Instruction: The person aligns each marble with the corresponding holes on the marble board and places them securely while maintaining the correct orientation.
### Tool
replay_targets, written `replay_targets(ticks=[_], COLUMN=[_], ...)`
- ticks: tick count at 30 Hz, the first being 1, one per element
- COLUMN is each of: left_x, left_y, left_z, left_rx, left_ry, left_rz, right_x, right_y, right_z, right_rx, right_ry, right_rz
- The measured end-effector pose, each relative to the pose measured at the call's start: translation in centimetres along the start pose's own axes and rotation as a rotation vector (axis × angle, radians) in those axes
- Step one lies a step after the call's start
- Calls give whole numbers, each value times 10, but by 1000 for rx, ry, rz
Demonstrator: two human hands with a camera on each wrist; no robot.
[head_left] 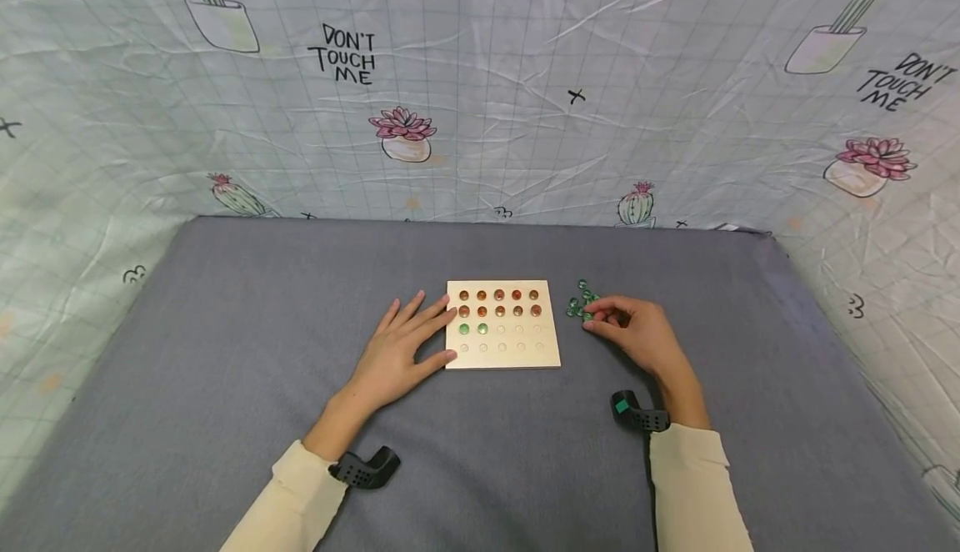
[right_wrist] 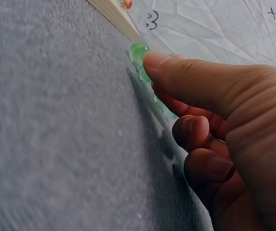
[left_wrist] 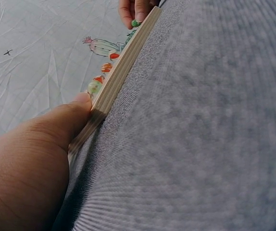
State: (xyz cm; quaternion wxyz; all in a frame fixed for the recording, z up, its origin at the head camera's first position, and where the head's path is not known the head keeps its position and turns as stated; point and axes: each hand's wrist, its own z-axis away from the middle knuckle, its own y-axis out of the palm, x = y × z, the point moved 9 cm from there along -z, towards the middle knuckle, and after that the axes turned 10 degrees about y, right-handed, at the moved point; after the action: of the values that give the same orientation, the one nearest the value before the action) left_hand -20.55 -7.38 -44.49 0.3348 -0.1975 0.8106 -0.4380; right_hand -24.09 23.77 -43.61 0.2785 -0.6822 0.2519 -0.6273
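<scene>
A pale wooden board (head_left: pixel 512 358) with rows of round hollows lies flat on the grey cloth. Orange-brown marbles (head_left: pixel 499 295) fill its two far rows, and two green marbles (head_left: pixel 473 328) sit at the left of the third row. My left hand (head_left: pixel 390 360) rests spread at the board's left side, fingertips over the edge; its thumb (left_wrist: pixel 73 115) touches the near corner. Right of the board, my right hand (head_left: pixel 633 331) pinches a green marble (left_wrist: pixel 136 22) between thumb and forefinger, beside a small cluster of loose green marbles (head_left: pixel 574 305), partly hidden by the fingers.
Grey cloth (head_left: pixel 262 327) covers the table around the board. A pale printed sheet (head_left: pixel 495 77) with cactus drawings hangs behind and at both sides. Each wrist wears a black strap camera, one on the left wrist (head_left: pixel 367 469) and one on the right (head_left: pixel 639 413).
</scene>
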Motion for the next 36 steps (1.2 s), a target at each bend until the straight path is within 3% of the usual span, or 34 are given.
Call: replay_targets(ticks=[21, 36], left_x=[1, 0], left_y=[-2, -3], left_z=[-1, -1], left_rx=[13, 10], left_ry=[-2, -1], left_rz=[3, 0], right_x=[35, 67], right_y=[16, 42], right_z=[-1, -1], right_rx=[43, 80], right_ry=[-44, -160], right_rz=[-76, -112])
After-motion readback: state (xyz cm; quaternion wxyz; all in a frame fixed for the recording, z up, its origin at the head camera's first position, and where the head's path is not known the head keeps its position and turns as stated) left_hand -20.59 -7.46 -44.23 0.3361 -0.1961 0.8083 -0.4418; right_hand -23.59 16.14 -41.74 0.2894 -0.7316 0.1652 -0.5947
